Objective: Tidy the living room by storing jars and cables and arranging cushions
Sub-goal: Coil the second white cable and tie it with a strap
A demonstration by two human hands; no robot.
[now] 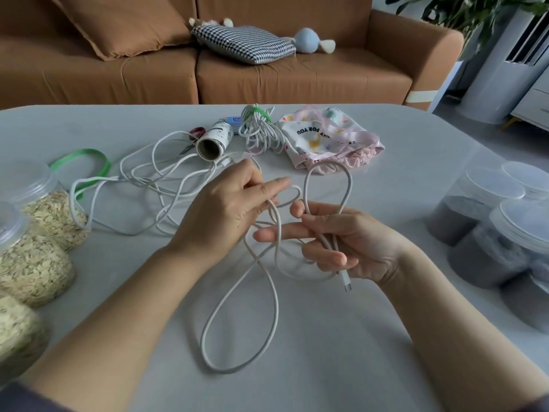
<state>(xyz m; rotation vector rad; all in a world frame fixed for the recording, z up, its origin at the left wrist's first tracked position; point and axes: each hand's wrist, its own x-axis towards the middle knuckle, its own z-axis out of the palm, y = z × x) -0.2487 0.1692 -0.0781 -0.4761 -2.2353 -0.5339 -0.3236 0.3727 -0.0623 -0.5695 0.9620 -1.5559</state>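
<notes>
A long white cable (269, 295) loops across the grey table (326, 352) in front of me. My right hand (341, 242) grips its strands, palm up, with the plug end poking out below the palm and one loop standing above the fingers. My left hand (228, 203) pinches another stretch of the same cable just left of it. A second loose white cable (154, 173) sprawls at centre left. A bundled cable (261, 129) tied with a green band lies further back. Jars of oats (35, 263) stand at the left edge, jars of dark grains (487, 242) at the right.
A cardboard tube (214, 141), red-handled scissors (196, 133), a green ribbon (86, 162) and a printed drawstring pouch (326, 138) lie on the far half of the table. Behind is a brown sofa (297, 75) with a brown cushion (124, 22), a checked cushion (243, 43) and a soft toy (312, 40).
</notes>
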